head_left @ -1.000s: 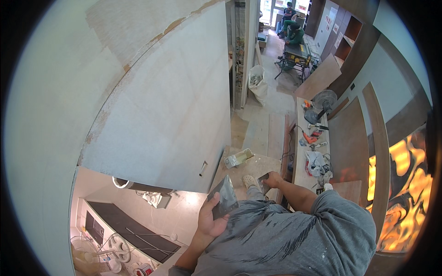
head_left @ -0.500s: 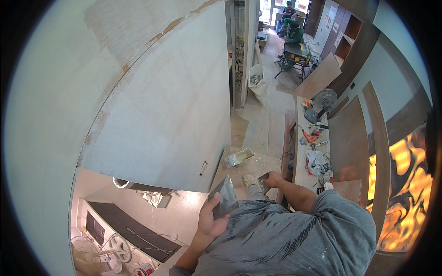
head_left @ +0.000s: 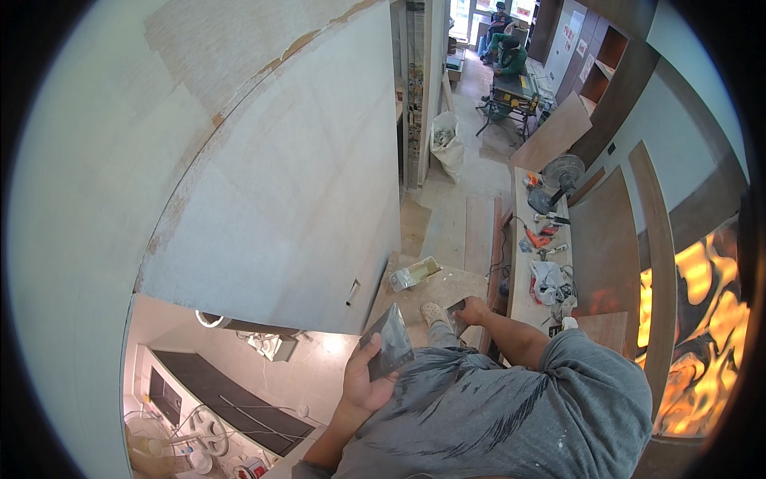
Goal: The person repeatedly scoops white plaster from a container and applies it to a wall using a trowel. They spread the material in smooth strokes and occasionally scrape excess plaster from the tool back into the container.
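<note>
My left hand (head_left: 367, 389) is closed on a flat, dark grey metal putty scraper (head_left: 392, 345), thumb over its face and fingers underneath. The blade is tilted up in front of my shirt. Off to the right, my right hand (head_left: 477, 310) grips a smaller dark putty scraper (head_left: 457, 318), partly hidden by the fingers. Beyond both hands, an opened box (head_left: 415, 275) lies on a worn board platform (head_left: 455, 283). A pale wall panel (head_left: 271, 199) with patchy filler and a small rectangular cutout fills the left, apart from both hands.
A workbench (head_left: 523, 271) on the right carries a fan (head_left: 563, 172), an orange drill (head_left: 541, 238) and plastic bags. A white sack (head_left: 447, 148) stands on the floor beyond. At the far end two people sit near a table saw (head_left: 515, 96). A lower shelf with clutter (head_left: 231, 463) is at lower left.
</note>
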The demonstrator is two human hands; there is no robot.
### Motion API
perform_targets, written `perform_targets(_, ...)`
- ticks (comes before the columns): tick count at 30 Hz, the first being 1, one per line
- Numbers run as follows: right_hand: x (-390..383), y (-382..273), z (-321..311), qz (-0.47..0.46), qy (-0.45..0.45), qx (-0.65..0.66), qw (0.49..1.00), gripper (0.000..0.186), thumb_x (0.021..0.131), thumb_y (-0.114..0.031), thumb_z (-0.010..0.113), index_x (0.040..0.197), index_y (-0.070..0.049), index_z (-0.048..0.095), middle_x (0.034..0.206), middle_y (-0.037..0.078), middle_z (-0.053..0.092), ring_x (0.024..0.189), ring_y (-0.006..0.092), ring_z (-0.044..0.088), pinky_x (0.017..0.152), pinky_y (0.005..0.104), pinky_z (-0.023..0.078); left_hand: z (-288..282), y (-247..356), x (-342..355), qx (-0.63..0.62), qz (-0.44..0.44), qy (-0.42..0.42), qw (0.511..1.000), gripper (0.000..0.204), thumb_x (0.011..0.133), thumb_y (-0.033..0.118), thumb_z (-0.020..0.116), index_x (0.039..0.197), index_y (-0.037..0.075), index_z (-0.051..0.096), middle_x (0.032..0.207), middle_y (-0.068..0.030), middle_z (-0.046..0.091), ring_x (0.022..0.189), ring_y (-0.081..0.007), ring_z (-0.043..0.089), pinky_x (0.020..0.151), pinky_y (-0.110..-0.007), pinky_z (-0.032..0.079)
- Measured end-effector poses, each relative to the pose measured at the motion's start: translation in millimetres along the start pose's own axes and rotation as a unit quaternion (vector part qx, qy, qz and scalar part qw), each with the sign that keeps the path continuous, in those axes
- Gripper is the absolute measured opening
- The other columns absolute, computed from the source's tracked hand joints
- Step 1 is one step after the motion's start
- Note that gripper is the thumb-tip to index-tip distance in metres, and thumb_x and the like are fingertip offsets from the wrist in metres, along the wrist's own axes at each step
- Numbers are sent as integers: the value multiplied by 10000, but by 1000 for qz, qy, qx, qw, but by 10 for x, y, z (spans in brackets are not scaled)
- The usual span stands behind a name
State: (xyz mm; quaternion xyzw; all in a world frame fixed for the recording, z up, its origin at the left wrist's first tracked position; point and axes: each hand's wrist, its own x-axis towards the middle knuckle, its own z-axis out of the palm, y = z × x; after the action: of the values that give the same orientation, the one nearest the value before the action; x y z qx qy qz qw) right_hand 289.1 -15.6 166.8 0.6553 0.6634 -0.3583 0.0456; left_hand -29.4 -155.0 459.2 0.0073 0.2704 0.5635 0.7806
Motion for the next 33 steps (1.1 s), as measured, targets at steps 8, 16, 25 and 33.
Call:
perform_targets(8,44,56,39,-4,18,4,1000,615,763,-417,782,1103,86,689,1136,298,681,1097,424,657,955,441,520,33,17,15,2,-4,8,1000,258,1008,201,606,1240,89,611,1051,-20,719,870,-153,705,627,-286,519)
perform_targets(16,6,-10,-26,-12,11,16,1000,601,756,-415,786,1086,81,699,1110,298,689,1070,423,669,936,445,531,113,-1,23,9,4,43,999,174,1006,199,616,1156,122,658,992,-4,746,805,-133,717,526,-253,490)
perform_targets(25,-6,-11,-21,-8,8,3,1000,606,767,-415,781,1107,79,691,1127,296,685,1086,423,662,950,443,526,164,-21,17,0,6,49,999,177,1002,193,621,1152,108,656,968,-14,746,766,-134,717,511,-260,501)
perform_targets(33,35,118,88,-17,12,1,1000,600,772,-413,781,1117,69,687,1135,297,679,1091,427,655,951,449,523,124,-39,24,-1,-4,43,999,176,1001,186,619,1157,112,654,968,-14,748,774,-131,722,509,-253,505)
